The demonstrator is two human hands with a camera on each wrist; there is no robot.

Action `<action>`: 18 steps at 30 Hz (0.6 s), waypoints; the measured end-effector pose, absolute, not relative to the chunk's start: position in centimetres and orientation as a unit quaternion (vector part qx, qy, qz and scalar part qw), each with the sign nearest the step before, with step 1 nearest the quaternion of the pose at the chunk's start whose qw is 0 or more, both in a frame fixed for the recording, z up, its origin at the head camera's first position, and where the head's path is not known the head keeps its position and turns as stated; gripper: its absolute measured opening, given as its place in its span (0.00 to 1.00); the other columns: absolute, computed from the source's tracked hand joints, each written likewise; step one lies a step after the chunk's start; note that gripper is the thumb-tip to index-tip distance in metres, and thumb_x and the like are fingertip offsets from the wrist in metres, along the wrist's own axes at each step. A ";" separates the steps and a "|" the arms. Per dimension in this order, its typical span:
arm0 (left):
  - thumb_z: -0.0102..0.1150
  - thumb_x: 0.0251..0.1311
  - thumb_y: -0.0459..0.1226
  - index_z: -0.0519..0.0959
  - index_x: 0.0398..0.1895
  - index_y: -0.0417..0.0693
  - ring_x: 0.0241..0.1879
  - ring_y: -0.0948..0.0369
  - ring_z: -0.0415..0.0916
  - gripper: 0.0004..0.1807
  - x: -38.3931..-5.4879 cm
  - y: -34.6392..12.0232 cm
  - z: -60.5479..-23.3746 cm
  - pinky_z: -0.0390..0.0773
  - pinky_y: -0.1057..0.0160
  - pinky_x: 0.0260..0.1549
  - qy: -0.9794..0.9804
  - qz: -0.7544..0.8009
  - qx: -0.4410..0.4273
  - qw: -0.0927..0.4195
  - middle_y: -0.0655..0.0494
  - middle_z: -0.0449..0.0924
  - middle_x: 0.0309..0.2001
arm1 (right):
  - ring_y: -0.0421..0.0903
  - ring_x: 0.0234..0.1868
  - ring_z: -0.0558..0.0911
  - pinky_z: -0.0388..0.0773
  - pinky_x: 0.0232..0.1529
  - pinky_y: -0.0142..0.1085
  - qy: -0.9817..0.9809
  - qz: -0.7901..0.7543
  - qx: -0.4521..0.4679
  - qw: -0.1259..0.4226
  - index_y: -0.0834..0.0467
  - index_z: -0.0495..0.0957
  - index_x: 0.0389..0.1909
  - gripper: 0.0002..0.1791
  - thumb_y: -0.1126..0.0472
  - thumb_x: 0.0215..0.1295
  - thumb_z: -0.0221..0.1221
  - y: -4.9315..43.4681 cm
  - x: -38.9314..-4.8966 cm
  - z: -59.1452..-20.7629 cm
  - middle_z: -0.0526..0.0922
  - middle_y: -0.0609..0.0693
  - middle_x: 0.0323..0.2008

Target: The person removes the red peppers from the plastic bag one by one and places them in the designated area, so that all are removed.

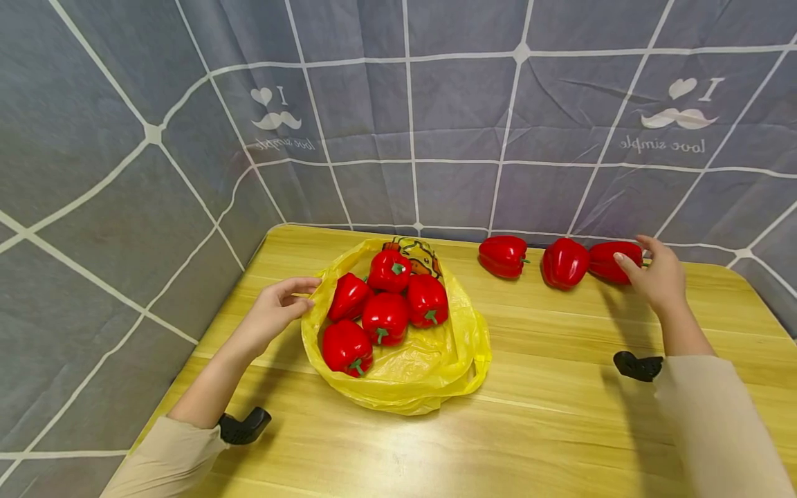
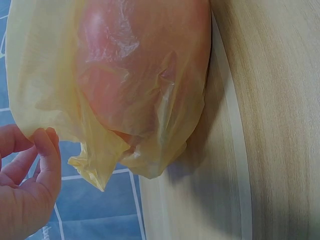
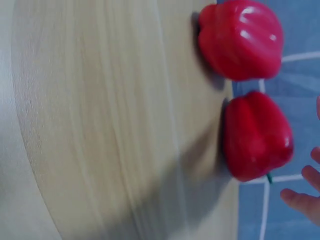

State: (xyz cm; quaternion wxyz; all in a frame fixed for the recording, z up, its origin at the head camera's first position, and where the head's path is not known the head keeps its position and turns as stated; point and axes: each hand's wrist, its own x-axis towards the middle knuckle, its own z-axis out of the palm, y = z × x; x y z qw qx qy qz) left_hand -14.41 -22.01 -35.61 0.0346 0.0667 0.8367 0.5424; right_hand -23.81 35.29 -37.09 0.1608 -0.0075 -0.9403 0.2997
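My left hand [image 1: 277, 311] pinches the left rim of a yellow plastic bag [image 1: 398, 391] between thumb and fingers, as the left wrist view also shows. Several glossy red bell peppers with green stems lie in the open bag, among them one pepper [image 1: 386, 318] at the middle. Over at the far right, my right hand [image 1: 663, 273] reaches to the rightmost bell pepper [image 1: 611, 261] outside the bag. Its thumb and fingers are spread around the stem end. In the right wrist view, the fingertips [image 3: 295, 199] stand a small gap away from that pepper [image 3: 257, 137].
Two more bell peppers, a middle one [image 1: 565, 263] and a left one [image 1: 503, 256], lie in a row along the back of the wooden table [image 1: 548, 429]. Behind them hangs a grey cloth [image 1: 461, 124] with white grid lines. Black wrist devices [image 1: 245, 425] show at both sleeves.
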 end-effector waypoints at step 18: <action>0.50 0.61 0.28 0.69 0.58 0.31 0.42 0.56 0.73 0.21 -14.2 -21.8 -35.3 0.75 0.71 0.40 0.833 0.547 0.069 0.031 0.35 0.71 0.52 | 0.63 0.56 0.70 0.70 0.37 0.19 -0.912 0.398 0.031 0.092 0.61 0.62 0.66 0.37 0.46 0.61 0.59 28.6 -23.0 -31.8 0.67 0.65 0.61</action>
